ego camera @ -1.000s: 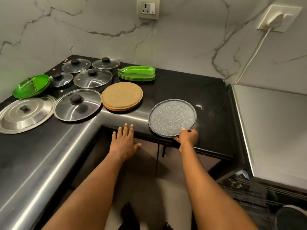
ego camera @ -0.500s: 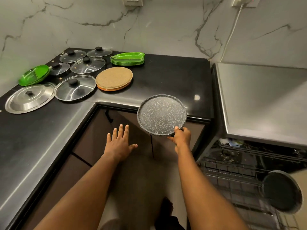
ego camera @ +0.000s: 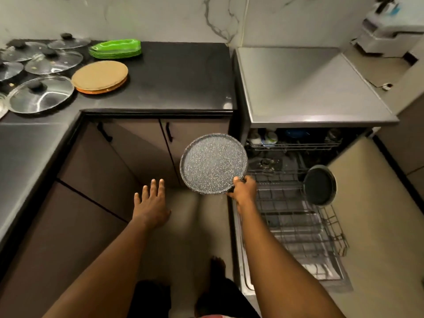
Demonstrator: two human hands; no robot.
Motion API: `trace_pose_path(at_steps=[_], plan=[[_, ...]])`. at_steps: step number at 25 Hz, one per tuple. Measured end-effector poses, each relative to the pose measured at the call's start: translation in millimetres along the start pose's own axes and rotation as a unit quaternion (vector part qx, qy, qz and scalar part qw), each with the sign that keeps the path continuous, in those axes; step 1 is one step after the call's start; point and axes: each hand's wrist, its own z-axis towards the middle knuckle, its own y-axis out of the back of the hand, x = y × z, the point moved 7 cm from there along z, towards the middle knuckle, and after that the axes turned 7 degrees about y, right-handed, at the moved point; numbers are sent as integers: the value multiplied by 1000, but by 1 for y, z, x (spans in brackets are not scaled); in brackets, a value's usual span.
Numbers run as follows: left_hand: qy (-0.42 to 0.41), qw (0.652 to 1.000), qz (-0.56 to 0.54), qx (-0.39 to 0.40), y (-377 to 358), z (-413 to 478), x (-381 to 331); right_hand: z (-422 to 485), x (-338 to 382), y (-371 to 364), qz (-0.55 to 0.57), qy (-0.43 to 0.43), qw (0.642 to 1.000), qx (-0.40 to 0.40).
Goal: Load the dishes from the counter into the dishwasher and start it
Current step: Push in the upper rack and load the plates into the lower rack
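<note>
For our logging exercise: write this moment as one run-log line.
right hand: grips speckled plate by rim, beside open dishwasher | left hand: open, empty | lower rack: pulled out, holds dark pan

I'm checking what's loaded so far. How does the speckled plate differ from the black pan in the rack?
Colour: the speckled plate is grey with pale flecks; the black pan is plain dark. Place: the right hand holds the plate in the air by its rim; the pan stands on edge in the lower rack. Both are round with raised rims.
</note>
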Motion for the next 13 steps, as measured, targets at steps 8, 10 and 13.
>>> trace_pose_path(at_steps=[8,10,13], plan=[[-58,997,48,29,-54,-53,-94,-32,-44,133,-10,-43,998,-43],[-70,995,57,29,-66,-62,-123,-29,-50,165,-14,-54,997,-54],[-77,995,63,33,-82,-78,-172,-18,-63,222,-30,-60,996,-65]])
